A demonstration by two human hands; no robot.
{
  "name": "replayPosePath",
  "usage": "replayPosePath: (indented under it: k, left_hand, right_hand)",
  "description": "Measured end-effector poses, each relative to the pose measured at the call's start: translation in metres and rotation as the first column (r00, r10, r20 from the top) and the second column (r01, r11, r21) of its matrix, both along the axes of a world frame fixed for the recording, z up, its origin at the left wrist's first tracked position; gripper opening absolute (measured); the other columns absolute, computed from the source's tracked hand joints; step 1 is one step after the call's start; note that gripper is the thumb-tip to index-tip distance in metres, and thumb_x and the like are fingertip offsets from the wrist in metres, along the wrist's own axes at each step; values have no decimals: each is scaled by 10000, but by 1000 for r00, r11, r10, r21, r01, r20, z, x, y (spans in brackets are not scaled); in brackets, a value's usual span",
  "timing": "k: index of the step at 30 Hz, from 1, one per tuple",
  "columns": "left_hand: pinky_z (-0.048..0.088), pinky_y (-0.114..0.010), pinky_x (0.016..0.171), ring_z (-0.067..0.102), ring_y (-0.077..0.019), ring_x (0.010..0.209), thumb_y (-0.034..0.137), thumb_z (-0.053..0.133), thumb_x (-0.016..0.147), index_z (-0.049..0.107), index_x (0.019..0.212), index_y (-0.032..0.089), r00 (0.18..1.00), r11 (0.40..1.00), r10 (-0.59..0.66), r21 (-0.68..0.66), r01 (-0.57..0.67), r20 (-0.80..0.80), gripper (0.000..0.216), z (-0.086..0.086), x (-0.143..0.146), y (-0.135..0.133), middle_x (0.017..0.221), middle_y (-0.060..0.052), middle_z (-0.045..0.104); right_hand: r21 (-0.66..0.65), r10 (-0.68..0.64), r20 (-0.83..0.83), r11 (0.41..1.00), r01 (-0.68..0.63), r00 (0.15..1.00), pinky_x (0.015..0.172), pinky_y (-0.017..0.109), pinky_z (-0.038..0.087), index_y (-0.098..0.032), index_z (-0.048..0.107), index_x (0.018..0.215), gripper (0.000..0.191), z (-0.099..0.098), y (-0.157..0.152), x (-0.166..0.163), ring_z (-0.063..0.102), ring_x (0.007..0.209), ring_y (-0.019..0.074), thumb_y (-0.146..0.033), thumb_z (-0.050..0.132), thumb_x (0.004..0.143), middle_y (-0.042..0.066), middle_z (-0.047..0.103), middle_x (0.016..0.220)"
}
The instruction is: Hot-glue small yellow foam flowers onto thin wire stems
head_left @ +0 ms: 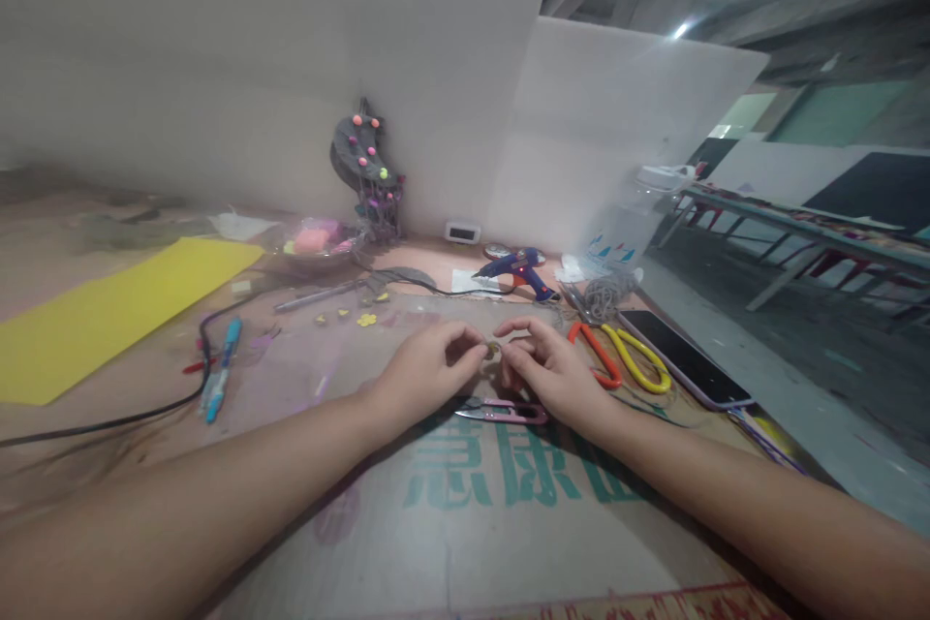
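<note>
Two bare hands meet over the surface (392, 552) here, with one tiny piece (492, 349) right between them. The left hand (436, 363) has thumb and index fingers nearly closed, pinching that piece at the tips. The right hand (544, 368) has its fingers loosely curled with gaps between them, right by the piece; can't tell if they've got any grip on it. One pair of pink snips (494, 404) lies just on the near side of the fingers, so it's kinda in the way under there. To the right there's one pair of scissors (614, 374) (one orange handle, one yellow), one phone (683, 358) and one ball of grey yarn (610, 295). Behind the hands: one blue glue gun (512, 263) and one small white gadget (463, 232). Left of those, one grey crescent (349, 155) dotted with coloured balls, one clear bowl (320, 255) with pink stuff in it, and about four little yellow bits (367, 320), one flower-shaped. Far left, one yellow sheet (131, 310), plus a black cable (108, 423) trailing past a blue pen (231, 339).
</note>
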State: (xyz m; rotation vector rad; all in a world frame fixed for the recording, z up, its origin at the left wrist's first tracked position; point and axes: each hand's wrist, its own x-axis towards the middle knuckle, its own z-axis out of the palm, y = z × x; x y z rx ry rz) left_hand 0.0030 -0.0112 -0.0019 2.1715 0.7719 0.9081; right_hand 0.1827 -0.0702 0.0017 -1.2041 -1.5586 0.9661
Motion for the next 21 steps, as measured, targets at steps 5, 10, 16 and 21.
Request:
replayPosePath:
  k: [5,10,16,21]
  left_hand:
    - [443,-242,640,627,-155,732,273,495,880,649,912,181,1000,1000,-17,-17,17,6,182,0,0,0,840,-18,700]
    - [445,-243,644,628,-156,733,276,495,879,649,882,175,1000,1000,-17,-14,17,2,184,1,0,-1,821,-18,703]
    - [443,-243,654,623,-157,745,269,493,876,651,880,180,1000,1000,-29,-12,29,1,181,0,0,-1,823,-14,698]
    - [449,-255,673,623,-170,775,289,491,876,649,884,179,1000,1000,-18,-11,18,-10,192,0,0,0,844,-25,700]
  right_hand:
    - [-91,86,-80,991,-93,993,478,204,367,-199,473,1101,309,1,1,0,498,496,102,-410,555,890,-61,551,554]
    - [-142,74,-100,986,-88,992,457,191,353,-199,493,1034,305,2,5,0,480,468,89,-434,585,863,-61,563,553]
    - [-149,55,-42,987,-60,998,467,191,378,-197,501,1022,323,3,4,-1,490,475,86,-443,610,843,-51,590,586]
    - [-87,80,-68,993,-86,994,493,216,404,-196,511,1043,385,0,3,3,540,525,109,-551,473,899,-17,606,650]
